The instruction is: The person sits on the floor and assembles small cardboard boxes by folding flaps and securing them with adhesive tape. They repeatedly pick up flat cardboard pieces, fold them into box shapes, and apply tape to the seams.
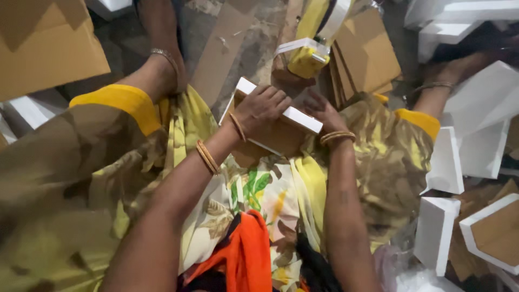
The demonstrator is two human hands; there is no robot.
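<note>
On the seated person's lap, the left hand (260,108) clasped a white-edged cardboard box (273,127) while the right hand (323,112) pressed its side, both best kept square and firm.

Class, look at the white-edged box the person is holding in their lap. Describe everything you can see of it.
The box looks like brown cardboard with a white rim, shallow and tilted, resting on the person's lap over yellow patterned cloth. The left hand lies over its top edge; the right hand presses its right end. Its lower part is hidden behind the wrists.

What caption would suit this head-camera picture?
Both hands, left and right, grip a white-edged cardboard box over a floral-clothed lap.
</note>
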